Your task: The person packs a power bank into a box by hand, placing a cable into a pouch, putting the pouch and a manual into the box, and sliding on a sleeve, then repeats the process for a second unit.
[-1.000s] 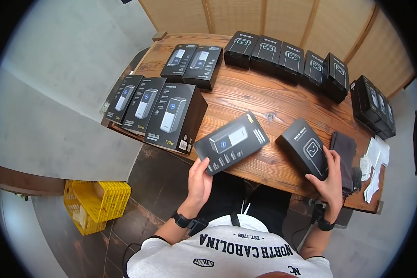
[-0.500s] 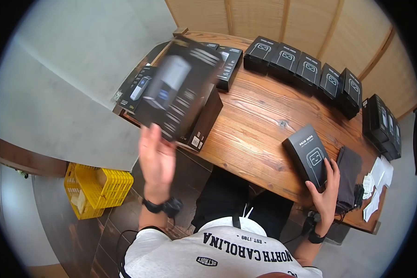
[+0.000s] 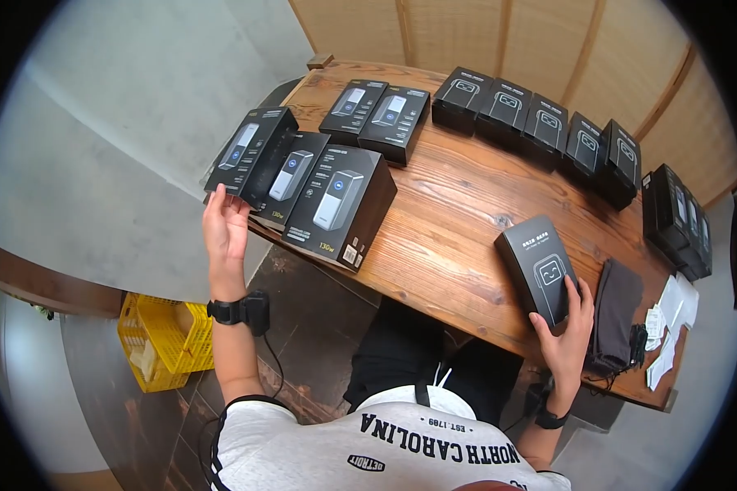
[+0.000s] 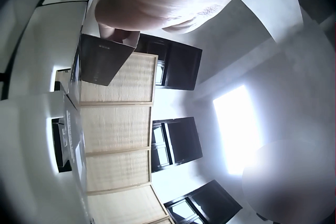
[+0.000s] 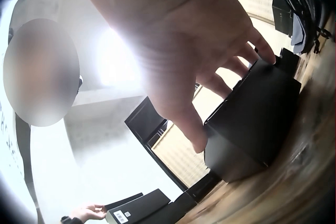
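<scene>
At the table's left end, my left hand (image 3: 227, 229) grips the near end of a black power bank box (image 3: 241, 147) printed with a grey device. This box is tilted and overlaps the neighbouring box (image 3: 292, 178) in the row. In the left wrist view, the fingers reach behind the dark box (image 4: 105, 58). On the right, my right hand (image 3: 565, 331) holds a black box (image 3: 536, 254) with a smiling-face outline, thumb and fingers spread across its near end. The right wrist view shows this box (image 5: 257, 113) low over the wood, its plain dark sides facing the camera.
A larger 130W box (image 3: 340, 204) ends the left row, with two similar boxes (image 3: 393, 123) behind. Several smiling-face boxes (image 3: 544, 123) line the back edge, and more boxes (image 3: 675, 221) stand far right. Dark cloth (image 3: 617, 307) and white papers (image 3: 667, 327) lie at right; a yellow crate (image 3: 160, 344) is on the floor.
My left hand has carried the power bank box from the table's middle over to the left end of the row. My right hand has stayed on the smiling-face box, which has turned slightly.
</scene>
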The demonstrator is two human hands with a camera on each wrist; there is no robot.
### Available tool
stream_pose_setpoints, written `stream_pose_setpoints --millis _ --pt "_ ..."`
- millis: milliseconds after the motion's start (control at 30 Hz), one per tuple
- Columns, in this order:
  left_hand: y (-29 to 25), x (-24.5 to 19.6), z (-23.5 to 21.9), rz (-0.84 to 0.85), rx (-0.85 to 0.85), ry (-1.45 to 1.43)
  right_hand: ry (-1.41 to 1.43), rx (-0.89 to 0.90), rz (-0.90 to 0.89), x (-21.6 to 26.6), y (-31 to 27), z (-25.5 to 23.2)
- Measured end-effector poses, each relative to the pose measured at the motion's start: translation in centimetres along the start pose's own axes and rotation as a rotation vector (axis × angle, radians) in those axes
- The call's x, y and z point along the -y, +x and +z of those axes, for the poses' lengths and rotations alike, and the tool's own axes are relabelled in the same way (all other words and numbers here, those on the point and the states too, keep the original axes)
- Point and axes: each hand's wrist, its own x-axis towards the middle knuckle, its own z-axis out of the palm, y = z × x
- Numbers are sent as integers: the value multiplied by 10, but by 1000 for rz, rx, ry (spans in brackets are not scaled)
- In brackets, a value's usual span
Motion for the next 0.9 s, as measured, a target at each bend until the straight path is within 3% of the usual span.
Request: stream_pose_setpoints --millis 200,233,267,333,367,433,500,567,633,767,833,900 --pt "-20 -4 -9 106 14 66 32 -5 31 9 -1 -5" --pt "-35 -3 -1 189 -56 115 41 -7 42 11 -1 -5" --pt "-58 -2 19 252 -236 180 52 -29 36 11 -1 -4" --pt "-99 6 51 504 -226 397 32 -44 29 12 -3 -3" --pt "-116 15 56 488 -207 395 22 -54 12 12 -3 -3" --pt "-148 31 62 706 -25 895 18 -57 23 15 -4 -5" --pt "-171 51 72 594 540 806 -9 -72 -22 18 -4 -6" --pt "-191 75 107 479 836 858 -41 -78 -40 20 -4 -8" --pt "-206 104 122 226 955 842 -36 -76 -49 23 -4 -11" --pt "-214 148 152 86 1138 812 62 -55 -16 27 -8 -24" --pt "-209 168 157 24 1210 809 530 12 31 20 -10 -30" --pt "-202 180 166 72 1226 749 993 -51 35 21 -16 -25"
